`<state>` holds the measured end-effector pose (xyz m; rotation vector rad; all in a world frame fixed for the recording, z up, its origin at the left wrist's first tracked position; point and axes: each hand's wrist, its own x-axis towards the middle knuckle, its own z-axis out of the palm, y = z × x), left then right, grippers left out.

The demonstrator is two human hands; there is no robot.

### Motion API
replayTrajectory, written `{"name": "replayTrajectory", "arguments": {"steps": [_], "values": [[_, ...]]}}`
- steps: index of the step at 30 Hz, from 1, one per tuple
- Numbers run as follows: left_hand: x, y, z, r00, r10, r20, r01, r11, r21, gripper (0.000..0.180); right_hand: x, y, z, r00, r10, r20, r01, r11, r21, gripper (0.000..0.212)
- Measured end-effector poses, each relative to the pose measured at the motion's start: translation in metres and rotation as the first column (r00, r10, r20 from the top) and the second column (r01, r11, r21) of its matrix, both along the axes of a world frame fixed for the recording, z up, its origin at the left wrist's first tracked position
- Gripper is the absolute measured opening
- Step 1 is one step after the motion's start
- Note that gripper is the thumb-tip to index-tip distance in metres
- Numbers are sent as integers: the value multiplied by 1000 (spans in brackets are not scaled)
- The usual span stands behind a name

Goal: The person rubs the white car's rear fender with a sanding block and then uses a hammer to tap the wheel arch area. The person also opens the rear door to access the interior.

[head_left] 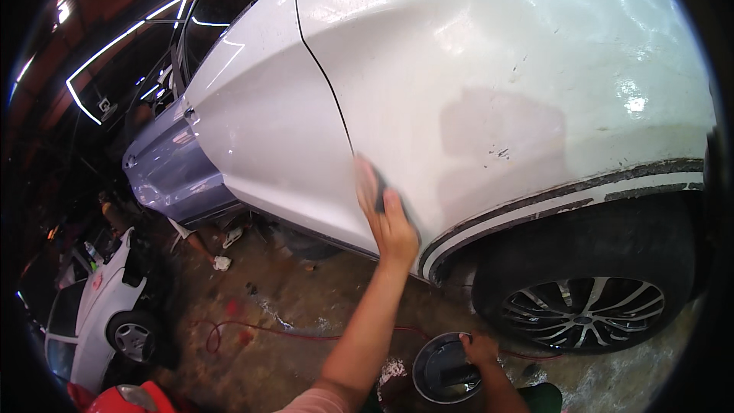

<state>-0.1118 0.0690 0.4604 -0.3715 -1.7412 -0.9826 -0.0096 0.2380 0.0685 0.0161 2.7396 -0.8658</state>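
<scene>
White car body (pixel 489 69) with dull grey patch, black-streaked arch trim (pixel 566 195); dark sanding block (pixel 378 197); red hose (pixel 252 329); black-silver spoked wheel (pixel 585 310).

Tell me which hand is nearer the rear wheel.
Right. The right hand rests at a round dark bowl on the floor just beside the rear wheel. The left hand presses a sanding block against the white car panel, higher up.

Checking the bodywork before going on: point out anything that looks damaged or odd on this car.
The rear quarter panel carries a dull matte patch and dark scuffs amid gloss. The wheel-arch edge shows ragged dark streaks. The left hand presses a dark pad there.
</scene>
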Motion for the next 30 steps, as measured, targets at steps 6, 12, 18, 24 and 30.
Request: {"name": "replayTrajectory", "arguments": {"steps": [6, 12, 18, 24, 30], "values": [[22, -3, -57, 989, 67, 131, -75, 995, 62, 63, -1, -5, 6, 999, 26, 24, -26, 999, 18, 66], [-3, 16, 42, 993, 5, 116, -16, 995, 95, 61, 4, 0, 9, 999, -10, 42, 9, 1000, 9, 65], [40, -4, -73, 981, 6, 196, -31, 992, 121, 61, -1, -9, 4, 1000, 0, 9, 0, 1000, 5, 64], [-1, 7, 53, 997, -49, 64, 49, 999, 15, 59, 3, -4, 6, 999, -28, 41, 27, 1000, 4, 65], [10, -6, -3, 1000, 6, 20, -3, 990, -140, 61, -4, -3, -1, 999, 25, 37, -26, 999, 25, 67]]}}
